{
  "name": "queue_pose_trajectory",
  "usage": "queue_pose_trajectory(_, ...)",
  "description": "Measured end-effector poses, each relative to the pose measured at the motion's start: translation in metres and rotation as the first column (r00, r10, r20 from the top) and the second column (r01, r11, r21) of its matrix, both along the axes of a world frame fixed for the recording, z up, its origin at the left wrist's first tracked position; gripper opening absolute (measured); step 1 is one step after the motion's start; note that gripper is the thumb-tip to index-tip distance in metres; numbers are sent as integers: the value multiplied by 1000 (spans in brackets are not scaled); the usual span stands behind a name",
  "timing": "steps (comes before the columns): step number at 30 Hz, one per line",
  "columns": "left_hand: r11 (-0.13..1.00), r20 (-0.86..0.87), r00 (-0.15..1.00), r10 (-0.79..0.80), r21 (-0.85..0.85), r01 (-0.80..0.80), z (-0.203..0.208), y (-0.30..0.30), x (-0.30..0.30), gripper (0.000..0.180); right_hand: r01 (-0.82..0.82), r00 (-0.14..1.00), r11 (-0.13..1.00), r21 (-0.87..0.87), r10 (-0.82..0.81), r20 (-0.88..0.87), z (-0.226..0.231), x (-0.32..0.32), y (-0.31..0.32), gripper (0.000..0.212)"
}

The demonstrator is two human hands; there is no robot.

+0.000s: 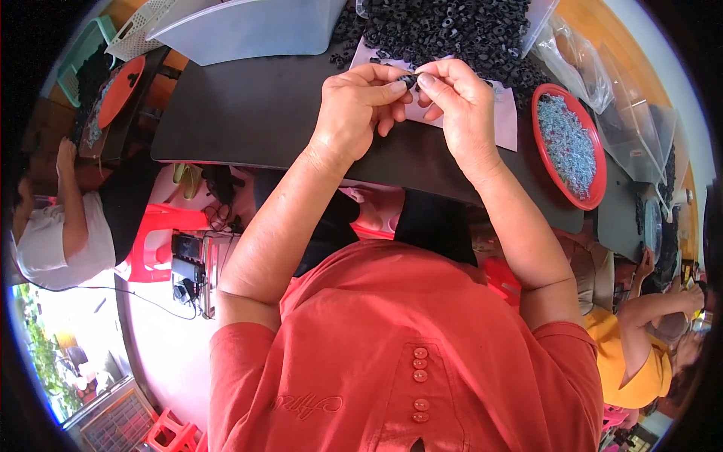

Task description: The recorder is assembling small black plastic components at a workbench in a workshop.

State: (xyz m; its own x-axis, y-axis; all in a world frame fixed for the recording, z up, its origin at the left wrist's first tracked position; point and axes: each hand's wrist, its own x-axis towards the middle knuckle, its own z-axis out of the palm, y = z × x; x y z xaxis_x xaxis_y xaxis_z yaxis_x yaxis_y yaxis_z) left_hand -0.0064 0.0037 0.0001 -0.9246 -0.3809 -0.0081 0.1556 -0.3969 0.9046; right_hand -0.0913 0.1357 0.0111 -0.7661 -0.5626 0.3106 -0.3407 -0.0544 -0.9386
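Observation:
Over the near edge of a pale sheet (503, 119), both hands meet at the fingertips. Between thumb and forefinger, my left hand (352, 109) pinches a small black plastic part (409, 80). My right hand (465, 109) is closed in a pinch against the part's right end; whatever its fingertips hold is too small to make out. Just beyond the hands spreads a heap of similar black parts (452, 34), some lying on the sheet. To the right, a red round tray (538, 147) holds many tiny clear, bluish pieces (568, 143).
A large translucent bin (256, 34) stands at the table's back left. Clear bags (576, 64) and a clear plastic box (640, 139) lie beyond the red tray. The dark table (233, 113) ends close to my body. Other people sit at left and right, near red stools (154, 241).

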Motion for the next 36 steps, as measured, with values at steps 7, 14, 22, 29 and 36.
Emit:
queue_pose_trajectory(7, 996, -34, 999, -20, 90, 23, -2, -3, -2, 13, 13, 1000, 999, -32, -14, -24, -1, 2, 1, 9)
queue_pose_trajectory(14, 976, -34, 996, -88, 196, 93, 1, -4, -1, 15, 14, 1000, 999, -36, -13, 25, 2, 1, 1, 9)
queue_pose_trajectory(22, 980, -21, 997, -80, 181, 82, 2, -3, -2, 14, 12, 1000, 999, -33, -12, -1, 2, 1, 1, 10)
queue_pose_trajectory(29, 989, -49, 998, -27, 144, 34, 0, -2, -1, 11, 0, 1000, 1000, -7, 0, -9, 5, 5, 2, 13)
queue_pose_trajectory(36, 989, -62, 998, -15, 146, 24, 0, -1, -1, 11, 7, 1000, 998, -64, -8, -11, 0, 4, 0, 11)
